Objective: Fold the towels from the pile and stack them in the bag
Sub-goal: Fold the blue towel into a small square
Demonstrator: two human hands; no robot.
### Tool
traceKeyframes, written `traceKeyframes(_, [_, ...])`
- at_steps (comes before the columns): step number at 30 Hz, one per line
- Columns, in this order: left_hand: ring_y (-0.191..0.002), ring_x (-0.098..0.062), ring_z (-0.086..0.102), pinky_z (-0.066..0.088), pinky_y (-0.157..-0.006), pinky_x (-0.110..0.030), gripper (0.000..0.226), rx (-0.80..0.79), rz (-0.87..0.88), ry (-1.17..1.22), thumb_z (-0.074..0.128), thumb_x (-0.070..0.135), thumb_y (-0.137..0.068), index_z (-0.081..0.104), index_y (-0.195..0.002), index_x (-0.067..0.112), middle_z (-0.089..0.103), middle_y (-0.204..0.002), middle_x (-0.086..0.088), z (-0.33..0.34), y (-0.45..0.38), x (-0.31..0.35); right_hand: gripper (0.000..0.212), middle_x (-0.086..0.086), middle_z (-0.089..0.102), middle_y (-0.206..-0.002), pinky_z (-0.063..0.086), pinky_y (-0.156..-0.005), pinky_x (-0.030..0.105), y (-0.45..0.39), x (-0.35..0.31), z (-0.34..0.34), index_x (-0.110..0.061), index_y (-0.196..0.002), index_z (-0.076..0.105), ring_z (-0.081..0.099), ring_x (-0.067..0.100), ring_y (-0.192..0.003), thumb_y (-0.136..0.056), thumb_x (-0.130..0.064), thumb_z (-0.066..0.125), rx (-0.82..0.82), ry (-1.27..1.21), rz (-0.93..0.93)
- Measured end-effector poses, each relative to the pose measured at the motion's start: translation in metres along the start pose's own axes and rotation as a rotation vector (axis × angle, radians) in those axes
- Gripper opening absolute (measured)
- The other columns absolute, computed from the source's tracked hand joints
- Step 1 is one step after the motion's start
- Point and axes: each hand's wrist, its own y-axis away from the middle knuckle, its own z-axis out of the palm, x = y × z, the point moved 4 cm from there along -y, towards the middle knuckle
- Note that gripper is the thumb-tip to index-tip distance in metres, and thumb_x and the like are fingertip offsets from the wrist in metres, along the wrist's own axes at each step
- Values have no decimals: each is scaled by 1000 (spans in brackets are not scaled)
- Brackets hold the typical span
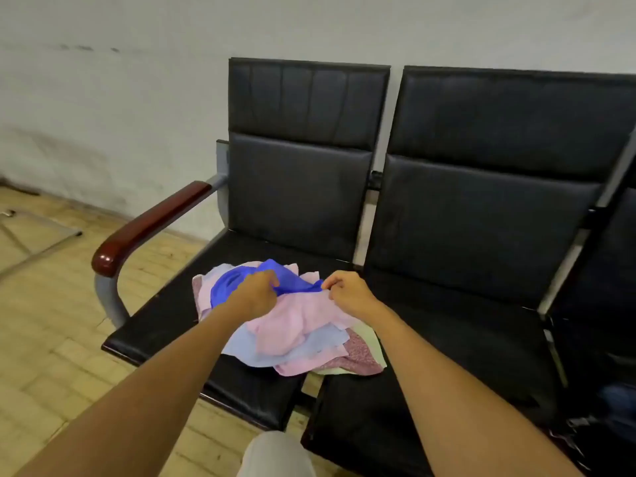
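Step in hand is pickup: my left hand point(256, 292) and right hand point(347, 290) each pinch the blue towel point(292, 282) atop the pile point(303, 335); next, lift and spread it.

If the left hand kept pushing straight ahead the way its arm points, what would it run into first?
Probably the blue towel that the left hand already pinches, on top of the pile. Beyond it the line runs up toward the black backrest of the left seat, though depth is hard to judge here.

no readable text, no labels (none anywhere), no numbers
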Motion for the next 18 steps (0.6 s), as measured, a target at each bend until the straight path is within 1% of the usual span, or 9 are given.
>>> traceKeyframes(2, [-109, -25, 55, 44, -97, -34, 27, 20, -15, -5, 55, 8, -92, 57, -119, 12, 59, -123, -10, 8, -8, -18, 30, 9, 65, -111, 50, -89, 32, -16, 8, 13, -11, -99, 72, 60, 22, -103, -95, 3, 46, -11, 73, 19])
traceKeyframes(4, [-124, -26, 45, 39, -106, -40, 33, -1, -35, -92, 56, 11, -92, 56, -124, 17, 49, -138, -8, 18, -12, -32, 28, 10, 59, -126, 47, -98, 35, -29, 17, 29, -11, -109, 72, 56, 26, -116, -97, -3, 48, -52, 180, 21])
traceKeyframes(6, [-140, -27, 28, 30, -114, -45, 38, -23, -10, -204, 54, 13, -93, 54, -130, 23, 30, -154, -2, 25, -18, -37, 31, 9, 48, -138, 38, -107, 34, -44, 24, 43, -13, -119, 69, 46, 28, -128, -97, -6, 48, -92, 281, -2])
traceKeyframes(8, [-143, -26, 22, 25, -116, -46, 38, -21, 35, -223, 53, 13, -93, 56, -129, 26, 24, -157, 1, 29, -25, -38, 35, 8, 41, -146, 27, -111, 30, -56, 26, 56, -13, -127, 65, 37, 29, -135, -98, -6, 46, -136, 374, -49])
traceKeyframes(9, [-142, -25, 24, 26, -115, -45, 35, -31, 50, -206, 54, 13, -93, 58, -126, 27, 27, -156, 2, 32, -29, -41, 37, 9, 38, -149, 25, -111, 29, -62, 27, 62, -12, -129, 64, 34, 31, -136, -98, -6, 45, -154, 408, -62])
traceKeyframes(11, [-139, -24, 30, 30, -113, -43, 33, -53, 72, -187, 53, 14, -94, 58, -123, 28, 30, -155, 4, 37, -34, -42, 38, 9, 37, -153, 28, -111, 30, -73, 29, 73, -9, -131, 62, 35, 32, -138, -98, -5, 44, -186, 430, -58])
traceKeyframes(14, [-137, -23, 35, 33, -110, -39, 38, -71, 112, -203, 50, 19, -96, 52, -133, 30, 31, -155, 5, 41, -38, -39, 43, 7, 35, -157, 34, -112, 36, -82, 31, 86, -7, -139, 54, 39, 33, -138, -97, -6, 42, -227, 400, -11])
traceKeyframes(16, [-132, -22, 41, 35, -107, -36, 39, -25, 122, -164, 50, 22, -98, 49, -137, 26, 41, -149, 4, 40, -39, -37, 43, 12, 46, -148, 41, -107, 39, -85, 34, 89, -8, -137, 53, 48, 34, -129, -96, -8, 40, -204, 365, 20])
traceKeyframes(18, [-117, -22, 54, 40, -101, -33, 29, 69, 130, -90, 52, 21, -97, 58, -125, 19, 59, -130, -1, 34, -38, -33, 39, 16, 60, -130, 47, -97, 38, -82, 33, 88, -6, -127, 60, 57, 34, -115, -94, -4, 40, -149, 301, 4])
